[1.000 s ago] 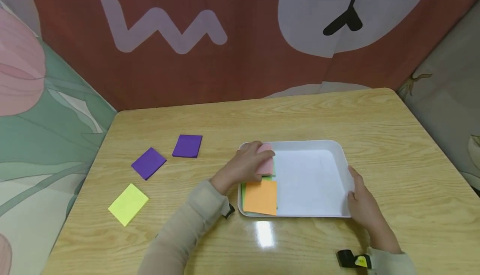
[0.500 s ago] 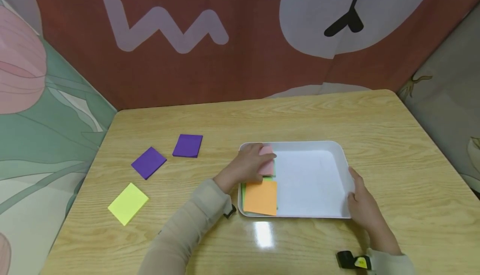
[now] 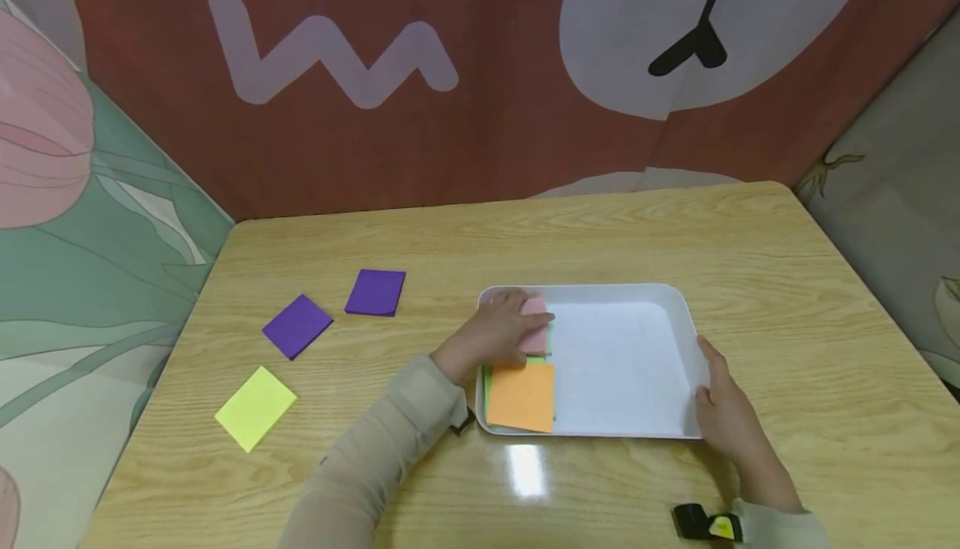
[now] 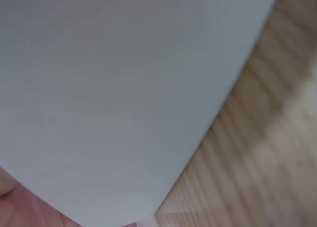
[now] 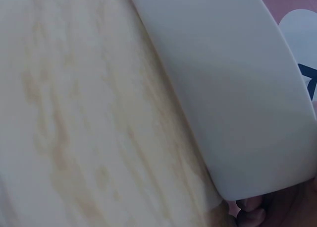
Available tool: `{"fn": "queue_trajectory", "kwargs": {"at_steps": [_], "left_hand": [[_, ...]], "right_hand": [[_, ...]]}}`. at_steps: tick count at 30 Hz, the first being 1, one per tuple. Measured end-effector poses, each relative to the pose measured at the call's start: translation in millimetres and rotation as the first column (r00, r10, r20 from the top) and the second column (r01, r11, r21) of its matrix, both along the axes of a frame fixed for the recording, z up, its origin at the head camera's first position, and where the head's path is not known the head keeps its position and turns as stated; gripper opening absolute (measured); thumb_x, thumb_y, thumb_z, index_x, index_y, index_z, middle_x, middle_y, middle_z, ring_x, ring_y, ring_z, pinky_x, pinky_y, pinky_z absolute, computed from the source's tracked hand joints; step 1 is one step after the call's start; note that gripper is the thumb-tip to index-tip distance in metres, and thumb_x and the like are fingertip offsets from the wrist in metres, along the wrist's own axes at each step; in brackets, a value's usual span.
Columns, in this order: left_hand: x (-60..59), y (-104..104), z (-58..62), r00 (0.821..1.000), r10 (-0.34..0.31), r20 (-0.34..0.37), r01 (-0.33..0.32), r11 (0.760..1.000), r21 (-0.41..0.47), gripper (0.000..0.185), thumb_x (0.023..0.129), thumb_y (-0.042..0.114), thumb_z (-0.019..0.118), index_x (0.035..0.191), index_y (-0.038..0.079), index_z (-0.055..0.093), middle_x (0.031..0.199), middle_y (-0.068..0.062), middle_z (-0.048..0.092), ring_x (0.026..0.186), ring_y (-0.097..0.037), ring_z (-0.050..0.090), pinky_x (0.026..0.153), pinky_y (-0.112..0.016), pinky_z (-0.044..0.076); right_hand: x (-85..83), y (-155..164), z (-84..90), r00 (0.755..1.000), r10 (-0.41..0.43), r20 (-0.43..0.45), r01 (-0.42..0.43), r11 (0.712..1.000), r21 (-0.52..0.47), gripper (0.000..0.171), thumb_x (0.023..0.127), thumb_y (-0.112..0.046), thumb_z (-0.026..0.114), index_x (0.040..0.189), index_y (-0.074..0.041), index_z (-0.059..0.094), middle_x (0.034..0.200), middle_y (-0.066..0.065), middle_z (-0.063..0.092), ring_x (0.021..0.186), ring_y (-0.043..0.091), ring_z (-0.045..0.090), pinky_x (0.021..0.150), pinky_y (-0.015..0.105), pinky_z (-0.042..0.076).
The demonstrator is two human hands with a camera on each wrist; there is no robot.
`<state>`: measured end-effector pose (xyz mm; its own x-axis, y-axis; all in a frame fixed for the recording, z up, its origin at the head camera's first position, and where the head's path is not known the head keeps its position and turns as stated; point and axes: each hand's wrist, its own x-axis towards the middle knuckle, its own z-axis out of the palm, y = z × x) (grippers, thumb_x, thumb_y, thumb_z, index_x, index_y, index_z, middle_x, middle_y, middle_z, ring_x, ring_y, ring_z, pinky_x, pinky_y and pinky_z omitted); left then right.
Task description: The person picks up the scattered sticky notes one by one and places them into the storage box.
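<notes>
A white tray (image 3: pixel 622 366) lies on the wooden table in the head view. In its far left corner my left hand (image 3: pixel 495 328) grips a pink sticky note pad (image 3: pixel 536 341), its fingers spread over the pad and partly hiding it. An orange sticky note pad (image 3: pixel 521 399) sits just nearer, in the near left corner, with green ones showing at its edges. My right hand (image 3: pixel 726 407) holds the tray's right side, thumb over the rim. The right wrist view shows the tray's outer wall (image 5: pixel 237 88) with curled fingers (image 5: pixel 252 214) at its end.
Left of the tray lie two purple sticky note pads (image 3: pixel 297 326) (image 3: pixel 376 292) and a yellow one (image 3: pixel 257 409). The table (image 3: pixel 637 237) meets a printed curtain (image 3: pixel 495 149) at its back edge. A black wrist strap piece (image 3: pixel 692 521) shows by the right sleeve.
My left hand has shifted very slightly right and nearer over the pink pad. The right hand keeps its hold on the tray, and the loose pads stay in place.
</notes>
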<state>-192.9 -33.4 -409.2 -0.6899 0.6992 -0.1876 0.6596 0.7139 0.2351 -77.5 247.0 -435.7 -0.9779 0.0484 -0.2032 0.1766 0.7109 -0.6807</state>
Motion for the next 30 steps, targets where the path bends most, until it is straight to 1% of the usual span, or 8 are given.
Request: {"fn": "queue_trajectory", "kwargs": {"at_steps": [6, 9, 13, 18, 20, 24, 27, 30], "left_hand": [[1.8, -1.2, 2.4, 0.999, 0.002, 0.044, -0.001, 1.0, -0.015, 0.067, 0.073, 0.022, 0.067, 0.132, 0.029, 0.036, 0.136, -0.011, 0.027, 0.122, -0.028, 0.024, 0.093, -0.04, 0.029], [2.5, -1.7, 2.2, 0.998, 0.004, 0.066, -0.003, 1.0, -0.028, 0.064, 0.075, 0.022, 0.064, 0.132, 0.029, 0.035, 0.137, -0.011, 0.025, 0.122, -0.028, 0.023, 0.091, -0.041, 0.031], [3.2, -2.0, 2.0, 0.998, -0.007, 0.063, 0.01, 0.998, -0.057, 0.06, 0.077, 0.023, 0.062, 0.131, 0.029, 0.037, 0.138, -0.012, 0.024, 0.123, -0.029, 0.022, 0.09, -0.042, 0.033], [4.1, -2.7, 2.8, 0.998, -0.005, 0.064, 0.01, 0.996, -0.086, 0.055, 0.08, 0.025, 0.06, 0.131, 0.028, 0.038, 0.14, -0.014, 0.019, 0.125, -0.029, 0.019, 0.093, -0.043, 0.03], [4.4, -3.1, 3.3, 0.998, -0.003, 0.067, 0.009, 0.997, -0.083, 0.054, 0.081, 0.026, 0.059, 0.131, 0.027, 0.038, 0.14, -0.013, 0.018, 0.125, -0.029, 0.018, 0.094, -0.043, 0.028], [4.8, -3.9, 3.1, 0.999, -0.017, 0.048, 0.02, 0.998, -0.063, 0.051, 0.082, 0.027, 0.057, 0.13, 0.027, 0.04, 0.14, -0.013, 0.019, 0.125, -0.028, 0.017, 0.093, -0.045, 0.028], [5.0, -5.0, 2.1, 0.999, -0.012, 0.047, 0.014, 0.999, -0.04, 0.049, 0.082, 0.027, 0.057, 0.129, 0.026, 0.042, 0.141, -0.013, 0.017, 0.125, -0.029, 0.017, 0.093, -0.046, 0.028], [4.9, -6.7, 0.3, 0.999, -0.001, 0.052, 0.002, 1.0, -0.017, 0.049, 0.082, 0.026, 0.057, 0.129, 0.025, 0.042, 0.141, -0.012, 0.014, 0.125, -0.029, 0.018, 0.094, -0.044, 0.027]], "right_hand": [[1.6, -1.2, 0.6, 1.0, -0.001, -0.013, 0.001, 1.0, 0.007, 0.059, 0.086, 0.004, 0.023, 0.136, -0.003, -0.007, 0.128, 0.039, 0.014, 0.115, 0.052, 0.016, 0.088, 0.06, 0.018], [1.4, -1.2, 0.7, 1.0, -0.002, -0.002, 0.002, 1.0, 0.01, 0.059, 0.087, 0.003, 0.023, 0.136, -0.003, -0.008, 0.129, 0.039, 0.013, 0.116, 0.052, 0.015, 0.088, 0.06, 0.018], [0.5, -0.8, 0.5, 1.0, 0.0, 0.005, 0.0, 1.0, 0.009, 0.058, 0.088, 0.002, 0.023, 0.136, -0.003, -0.008, 0.13, 0.038, 0.01, 0.117, 0.051, 0.013, 0.089, 0.059, 0.016], [-0.2, -1.2, 0.6, 1.0, 0.007, -0.021, -0.007, 1.0, 0.013, 0.058, 0.087, 0.004, 0.023, 0.136, -0.002, -0.006, 0.131, 0.037, 0.01, 0.117, 0.051, 0.013, 0.089, 0.059, 0.016], [-0.1, -1.5, 0.9, 1.0, 0.008, -0.03, -0.007, 1.0, 0.018, 0.059, 0.086, 0.005, 0.024, 0.136, -0.001, -0.006, 0.13, 0.038, 0.012, 0.116, 0.051, 0.014, 0.089, 0.059, 0.017], [-0.3, -1.0, -0.3, 0.999, 0.009, -0.036, -0.008, 1.0, 0.028, 0.059, 0.086, 0.004, 0.024, 0.136, -0.001, -0.006, 0.13, 0.038, 0.013, 0.116, 0.052, 0.015, 0.089, 0.059, 0.017], [-0.2, -0.8, -0.4, 0.999, 0.006, -0.031, -0.005, 1.0, 0.023, 0.059, 0.086, 0.003, 0.024, 0.136, -0.002, -0.006, 0.13, 0.037, 0.012, 0.116, 0.052, 0.015, 0.089, 0.059, 0.016], [-0.6, -0.7, 0.1, 0.999, 0.006, -0.047, -0.004, 1.0, 0.026, 0.059, 0.085, 0.004, 0.024, 0.136, -0.001, -0.005, 0.128, 0.039, 0.015, 0.114, 0.053, 0.018, 0.087, 0.06, 0.019]]}}
